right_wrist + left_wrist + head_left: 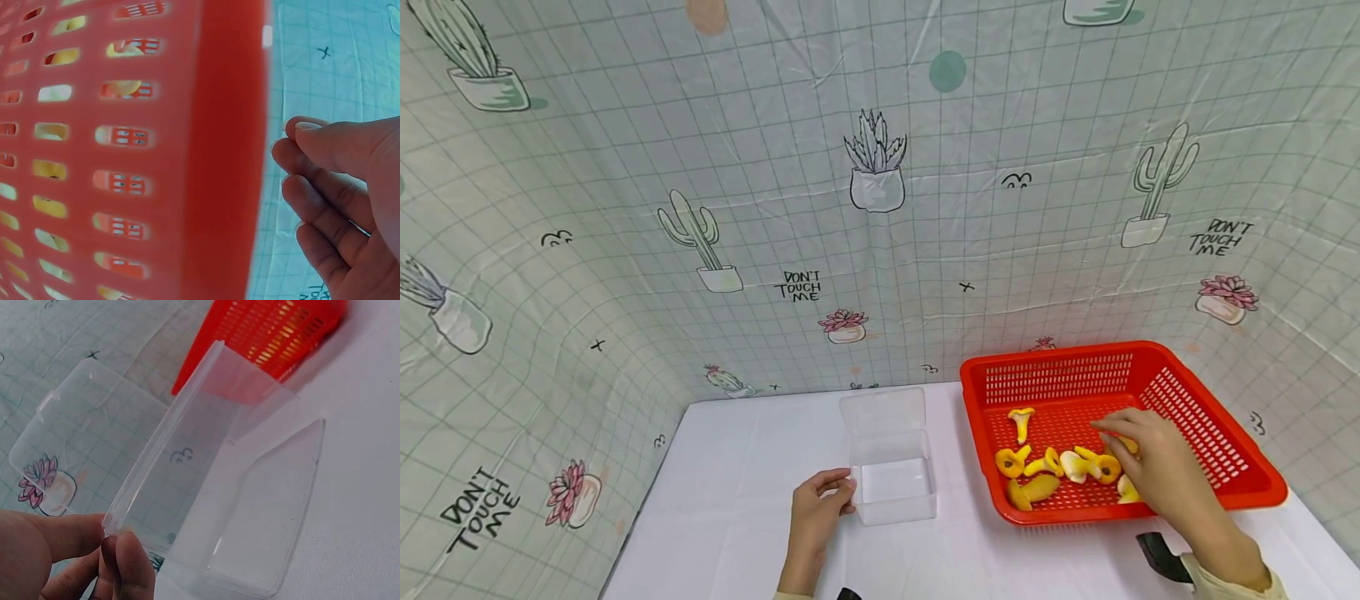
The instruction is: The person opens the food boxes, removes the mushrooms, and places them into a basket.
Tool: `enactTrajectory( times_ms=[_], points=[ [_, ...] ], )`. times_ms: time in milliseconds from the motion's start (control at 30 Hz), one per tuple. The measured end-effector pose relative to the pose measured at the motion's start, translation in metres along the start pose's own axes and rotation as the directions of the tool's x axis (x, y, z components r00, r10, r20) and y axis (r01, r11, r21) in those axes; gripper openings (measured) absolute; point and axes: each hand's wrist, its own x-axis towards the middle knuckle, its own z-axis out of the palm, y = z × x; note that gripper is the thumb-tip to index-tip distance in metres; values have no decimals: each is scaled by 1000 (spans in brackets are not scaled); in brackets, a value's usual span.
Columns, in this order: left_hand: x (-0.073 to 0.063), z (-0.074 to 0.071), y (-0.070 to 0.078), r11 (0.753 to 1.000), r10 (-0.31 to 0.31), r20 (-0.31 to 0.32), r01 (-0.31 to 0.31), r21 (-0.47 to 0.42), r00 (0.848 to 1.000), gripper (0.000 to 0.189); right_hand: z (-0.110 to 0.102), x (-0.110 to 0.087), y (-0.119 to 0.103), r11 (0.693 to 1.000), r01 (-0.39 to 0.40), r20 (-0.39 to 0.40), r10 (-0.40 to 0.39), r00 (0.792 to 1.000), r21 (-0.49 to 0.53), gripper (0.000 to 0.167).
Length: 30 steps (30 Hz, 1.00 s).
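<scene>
My left hand (pixel 816 508) pinches the left rim of a clear plastic box (pixel 898 510) between thumb and fingers. The box's clear lid (pixel 883 412) is raised at the back, and nothing lies inside. In the left wrist view, the fingertips (pixel 131 556) grip the box's corner. My right hand (pixel 1153 458) hovers over the right part of a red plastic basket (pixel 973 417), fingers loosely bent. The right wrist view shows nothing between thumb and fingers. Below it lie several mushrooms: a yellow one (pixel 1021 423), a whitish one (pixel 1073 467) and a brownish one (pixel 1033 492). The hand partly hides others.
The basket has slotted walls (pixel 228 150) and a raised rim around the mushrooms. Both containers stand on a white-covered table (pixel 730 500), box left of basket. A patterned cloth (pixel 925 250) rises behind and at both sides.
</scene>
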Motion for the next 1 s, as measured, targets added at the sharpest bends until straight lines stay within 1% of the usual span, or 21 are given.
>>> enactTrajectory(
  times_ms=[233, 467, 700, 833, 1000],
  points=[
    [-1, 0, 1, 1000, 7, 0, -7, -3, 1000, 31, 0, -2, 1, 1000, 1, 0, -1, 1000, -7, 24],
    [1, 1, 1, 1000, 2, -7, -2, 2, 1000, 31, 0, -5, 1, 1000, -22, 1, 22, 1000, 4, 23],
    [1, 2, -1, 1000, -3, -10, 3, 10, 1000, 31, 1, -10, 8, 1000, -21, -27, 21, 999, 5, 22],
    [0, 0, -4, 1000, 1, -38, 0, 21, 999, 29, 0, -13, 11, 999, -35, -43, 35, 998, 12, 22],
    [-3, -8, -5, 997, 27, -79, -20, 81, 997, 27, -2, -18, 15, 999, -49, -70, 49, 996, 11, 23]
  ],
)
